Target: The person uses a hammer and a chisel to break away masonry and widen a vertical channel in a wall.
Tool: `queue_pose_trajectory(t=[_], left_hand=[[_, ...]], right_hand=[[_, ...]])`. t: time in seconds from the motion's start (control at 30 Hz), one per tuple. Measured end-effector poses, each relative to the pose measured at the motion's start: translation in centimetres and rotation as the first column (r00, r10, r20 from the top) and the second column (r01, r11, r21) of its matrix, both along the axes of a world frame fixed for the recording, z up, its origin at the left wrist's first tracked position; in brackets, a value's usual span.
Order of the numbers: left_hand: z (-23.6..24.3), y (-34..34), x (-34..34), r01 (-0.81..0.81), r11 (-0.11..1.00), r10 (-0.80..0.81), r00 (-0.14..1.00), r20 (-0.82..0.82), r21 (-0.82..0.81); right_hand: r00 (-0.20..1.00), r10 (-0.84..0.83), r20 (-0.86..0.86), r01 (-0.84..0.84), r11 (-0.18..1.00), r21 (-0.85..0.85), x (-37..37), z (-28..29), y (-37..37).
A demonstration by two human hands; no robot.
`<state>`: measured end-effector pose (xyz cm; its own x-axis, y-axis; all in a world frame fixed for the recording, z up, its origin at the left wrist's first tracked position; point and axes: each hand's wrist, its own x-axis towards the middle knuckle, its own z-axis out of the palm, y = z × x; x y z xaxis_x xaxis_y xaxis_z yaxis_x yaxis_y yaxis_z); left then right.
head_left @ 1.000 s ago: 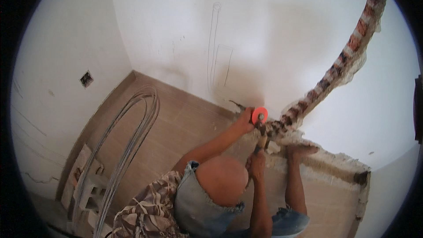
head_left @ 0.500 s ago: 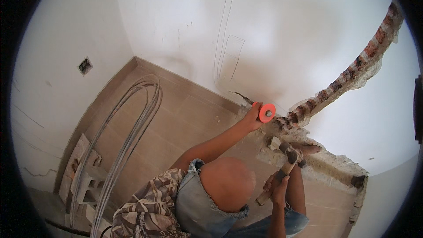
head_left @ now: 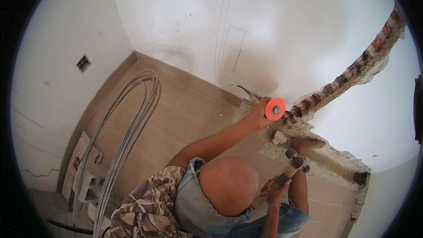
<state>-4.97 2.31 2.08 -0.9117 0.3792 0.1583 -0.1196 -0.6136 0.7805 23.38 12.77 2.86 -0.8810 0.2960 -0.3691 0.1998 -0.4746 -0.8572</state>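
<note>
Chisel, orange guard, at 1 o'clock, tip in chase at wall base. Left hand clamped on chisel. Right hand wrapped round hammer, 4 o'clock. Risk: glancing blow hits knuckles; chips fly.

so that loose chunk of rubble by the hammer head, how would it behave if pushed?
The rubble chunk looks blocky and angular, so it would probably scrape or tumble, not roll. It seems masonry like the chased wall channel, so likely heavy for its size, brittle and crumbly. The hammer is beside it.
</note>
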Motion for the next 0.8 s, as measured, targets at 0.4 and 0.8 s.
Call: queue_pose_trajectory(t=[0.4, 0.8], left_hand=[[-7.9, -13.0, 2.5, 0.268, 0.955, -0.283, 0.705, 0.650, 0.126], [-9.7, -14.8, -2.0, 0.371, 0.904, -0.426, 0.730, 0.534, 0.215]], right_hand=[[0.992, 0.107, -0.062, -0.102, 0.991, 0.086, 1.7, -2.4, 0.9], [0.929, 0.332, 0.165, -0.358, 0.685, 0.635, -0.3, -5.9, -0.7]])
